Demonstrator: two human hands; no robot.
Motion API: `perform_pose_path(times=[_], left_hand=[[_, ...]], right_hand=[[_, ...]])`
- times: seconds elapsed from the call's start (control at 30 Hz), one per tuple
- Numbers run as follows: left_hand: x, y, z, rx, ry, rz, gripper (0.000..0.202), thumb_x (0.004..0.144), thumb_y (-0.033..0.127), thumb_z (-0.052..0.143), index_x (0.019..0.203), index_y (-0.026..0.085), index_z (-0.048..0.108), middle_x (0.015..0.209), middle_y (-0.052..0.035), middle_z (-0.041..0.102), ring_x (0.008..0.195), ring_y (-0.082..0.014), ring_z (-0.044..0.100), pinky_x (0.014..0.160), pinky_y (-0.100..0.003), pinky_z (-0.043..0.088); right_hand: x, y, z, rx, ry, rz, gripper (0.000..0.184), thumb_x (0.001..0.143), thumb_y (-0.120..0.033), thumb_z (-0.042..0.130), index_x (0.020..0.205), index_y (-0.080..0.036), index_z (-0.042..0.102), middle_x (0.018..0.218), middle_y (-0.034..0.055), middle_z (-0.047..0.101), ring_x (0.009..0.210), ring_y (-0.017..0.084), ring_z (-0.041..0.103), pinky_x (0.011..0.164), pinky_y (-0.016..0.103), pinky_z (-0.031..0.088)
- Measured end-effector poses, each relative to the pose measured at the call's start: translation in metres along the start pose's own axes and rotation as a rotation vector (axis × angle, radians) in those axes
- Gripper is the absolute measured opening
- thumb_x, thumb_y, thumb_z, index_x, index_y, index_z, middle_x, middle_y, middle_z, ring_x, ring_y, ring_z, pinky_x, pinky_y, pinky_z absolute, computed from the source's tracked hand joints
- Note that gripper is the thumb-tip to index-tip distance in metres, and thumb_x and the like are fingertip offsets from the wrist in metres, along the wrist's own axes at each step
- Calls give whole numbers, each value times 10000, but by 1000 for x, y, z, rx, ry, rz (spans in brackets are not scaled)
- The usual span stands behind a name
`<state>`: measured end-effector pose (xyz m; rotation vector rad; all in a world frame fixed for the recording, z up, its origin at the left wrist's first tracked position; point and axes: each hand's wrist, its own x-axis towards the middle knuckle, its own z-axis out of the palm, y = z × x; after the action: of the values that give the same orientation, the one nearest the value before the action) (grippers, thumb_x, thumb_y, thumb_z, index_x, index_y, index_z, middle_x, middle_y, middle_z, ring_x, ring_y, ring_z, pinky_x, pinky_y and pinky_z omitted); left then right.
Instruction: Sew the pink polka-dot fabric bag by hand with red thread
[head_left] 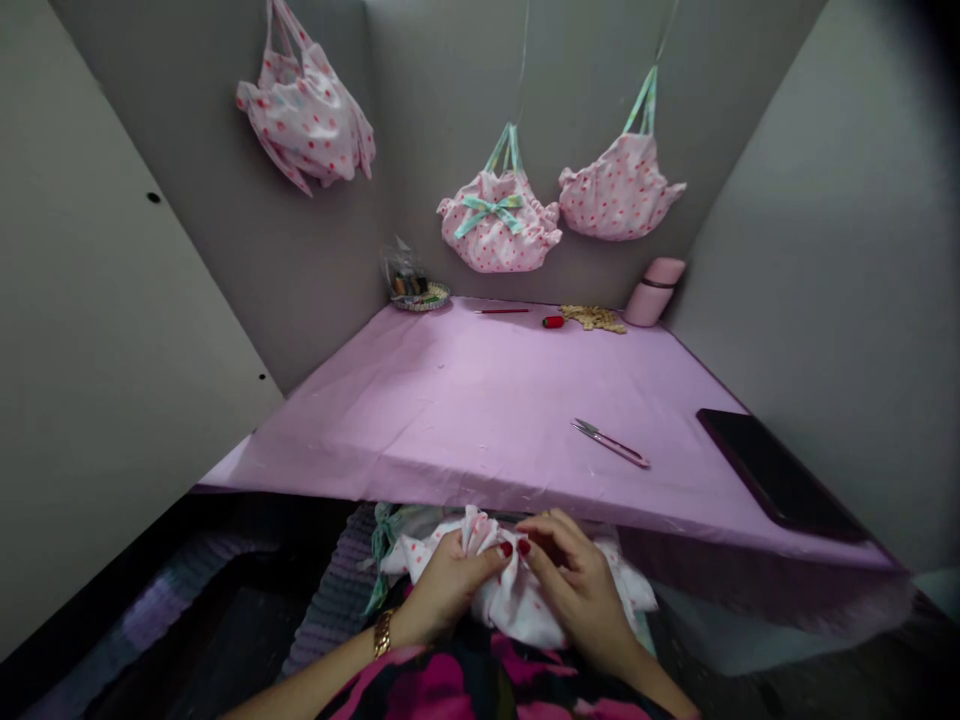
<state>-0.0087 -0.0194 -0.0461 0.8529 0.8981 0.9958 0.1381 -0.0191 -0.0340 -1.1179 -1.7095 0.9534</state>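
A white cloth with red dots lies bunched in my lap, just below the table's front edge. My left hand pinches a gathered fold of it between thumb and fingers. Close beside it, my right hand has thumb and fingers drawn together on the same cloth, the two thumbs nearly meeting. Any needle or thread between the fingertips is too small to make out. Green ribbon ties hang at the cloth's left side. Thread snips rest on the table ahead of my right hand.
A pink cloth covers the table. Toward the back are a small tray, a red thread spool, beige pieces and a pink flask. A dark tablet lies right. Dotted cloth bags hang along the walls.
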Motion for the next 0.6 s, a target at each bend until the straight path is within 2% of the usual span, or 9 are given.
perform_pose_path(times=[0.07, 0.13, 0.23, 0.47, 0.6], left_hand=[[0, 0, -1, 46, -12, 21, 184, 639, 288, 634, 729, 132, 598, 664, -3, 548, 642, -135, 473, 648, -247, 357], [1, 0, -2, 78, -16, 21, 189, 639, 283, 634, 737, 126, 596, 672, -7, 538, 649, -135, 462, 649, -247, 353], [0, 2, -1, 104, -1, 14, 186, 644, 288, 627, 720, 125, 580, 647, 3, 508, 615, -122, 429, 621, -239, 342], [0, 4, 1, 93, 5, 17, 171, 649, 288, 616, 685, 133, 553, 623, 22, 471, 591, -107, 395, 605, -229, 330], [2, 1, -1, 104, 1, 8, 155, 644, 270, 613, 689, 134, 555, 614, 20, 481, 581, -111, 405, 600, -236, 332]], right_hand=[[0, -5, -3, -84, -61, -107, 124, 834, -236, 458, 853, -178, 566, 758, 35, 487, 705, 156, 480, 618, 251, 370], [1, -7, -3, -105, -94, -145, 140, 842, -206, 437, 822, -177, 573, 730, 29, 472, 684, 151, 472, 599, 248, 361], [2, -7, -2, -128, -86, -169, 159, 851, -178, 412, 782, -169, 555, 719, 27, 460, 684, 148, 468, 599, 249, 358], [0, 2, 0, -280, -68, -266, 143, 854, -142, 367, 825, -163, 505, 755, 44, 469, 695, 156, 468, 604, 270, 368], [-1, -1, -3, -232, -38, -330, 163, 844, -127, 376, 842, -170, 533, 761, 48, 454, 718, 160, 480, 618, 270, 393]])
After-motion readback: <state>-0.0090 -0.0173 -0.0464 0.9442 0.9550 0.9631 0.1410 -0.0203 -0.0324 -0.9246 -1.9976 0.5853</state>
